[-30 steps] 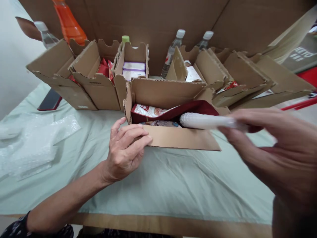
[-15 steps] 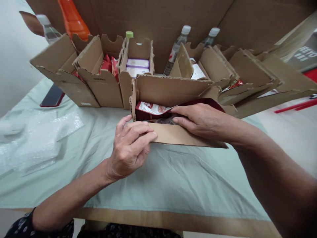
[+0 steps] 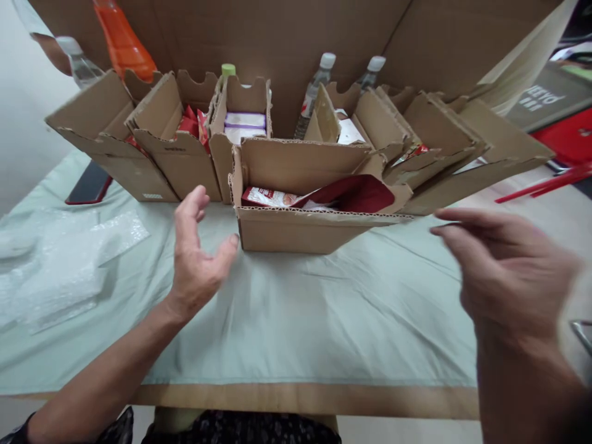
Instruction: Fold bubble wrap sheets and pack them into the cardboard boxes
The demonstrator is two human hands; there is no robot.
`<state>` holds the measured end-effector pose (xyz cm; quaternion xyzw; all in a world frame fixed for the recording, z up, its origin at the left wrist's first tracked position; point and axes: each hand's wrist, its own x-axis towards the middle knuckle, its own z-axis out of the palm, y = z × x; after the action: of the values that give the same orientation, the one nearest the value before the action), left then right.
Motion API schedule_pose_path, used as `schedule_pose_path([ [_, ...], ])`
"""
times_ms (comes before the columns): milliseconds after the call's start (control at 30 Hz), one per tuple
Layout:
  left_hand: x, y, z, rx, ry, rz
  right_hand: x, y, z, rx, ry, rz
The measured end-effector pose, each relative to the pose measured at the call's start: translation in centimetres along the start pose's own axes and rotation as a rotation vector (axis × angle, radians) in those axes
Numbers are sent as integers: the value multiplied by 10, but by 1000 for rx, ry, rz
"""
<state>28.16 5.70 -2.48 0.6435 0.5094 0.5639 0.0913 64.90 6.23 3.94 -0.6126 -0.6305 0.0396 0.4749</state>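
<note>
An open cardboard box stands on the green cloth in front of a row of similar boxes. Inside it lies a dark red packet with a white printed label; the lower part is hidden by the front wall. Just left of the box, my left hand is raised with thumb and fingers apart, holding nothing. My right hand hovers off the box's right end, blurred, its thumb and forefinger apart with nothing visible between them.
Cardboard boxes with packets line the back, and bottles stand behind them. A phone and bubble wrap lie at left. The table's wooden edge runs along the front.
Both hands have let go of the box and moved apart, left and right. Its front wall, tilted outward before, now stands up, and the right hand has come off the packet.
</note>
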Motion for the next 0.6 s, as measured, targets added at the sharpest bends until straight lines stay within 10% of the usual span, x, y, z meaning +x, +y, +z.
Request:
schedule_pose_path([
  [167,4,-14,35,-259,-232,-213,-2,28,55,243,-456,93],
  [333,-11,4,49,-363,-185,-301,-25,8,79,305,-403,94],
  [600,-122,44,-44,-51,-196,-368,-110,-39,27,212,-358,-82],
])
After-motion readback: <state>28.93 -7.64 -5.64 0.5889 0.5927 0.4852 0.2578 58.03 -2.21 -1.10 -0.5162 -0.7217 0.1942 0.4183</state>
